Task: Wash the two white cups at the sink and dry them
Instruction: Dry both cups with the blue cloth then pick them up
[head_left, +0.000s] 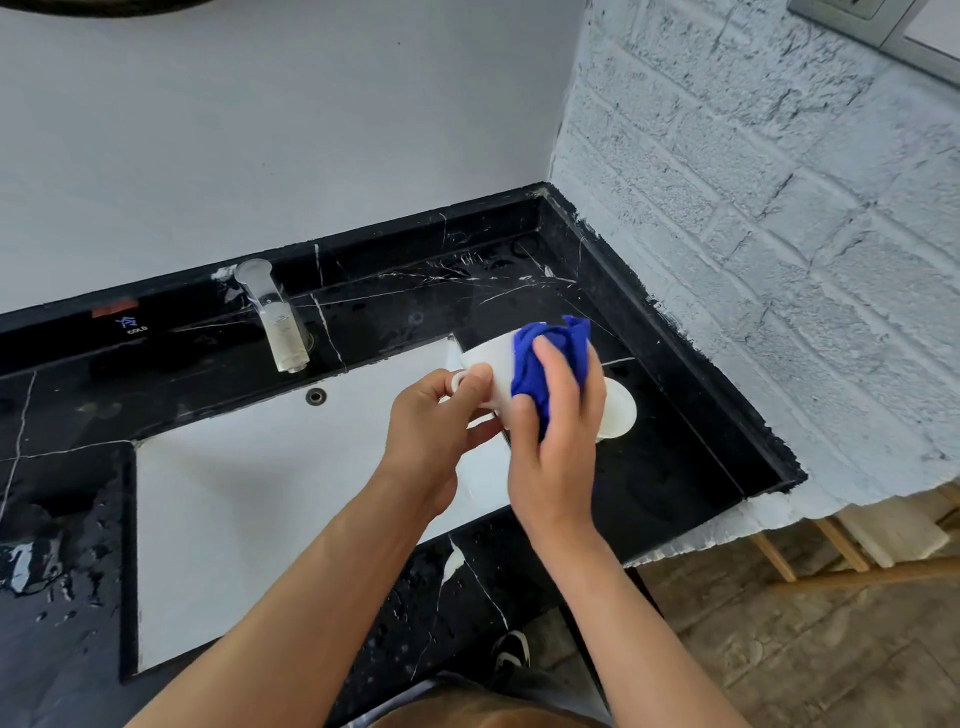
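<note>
**sinkwatcher:** so where were the cups at that point?

**mugnerd:** One white cup (491, 371) was up in the air over the right end of the white sink (260, 499), tipped on its side. The left hand (434, 431) had its fingers pinched shut around the handle. The right hand (558, 431) was clamped on a bunched blue cloth (545, 364), pressing it against the cup's open end, thumb on the near side and fingers wrapped over the top.

**sinkwatcher:** and the other one?

**mugnerd:** The second cup (618, 410) sat on the black marble counter (675, 441) just right of the sink, mostly hidden behind the right hand, so I couldn't tell if it was upright or flipped over. Nobody was touching it.

**sinkwatcher:** tap running?

**mugnerd:** Couldn't see any water coming from the faucet (275, 317). It stood behind the sink, well left of the hands. There were water drops on the counter at the left, though.
</note>
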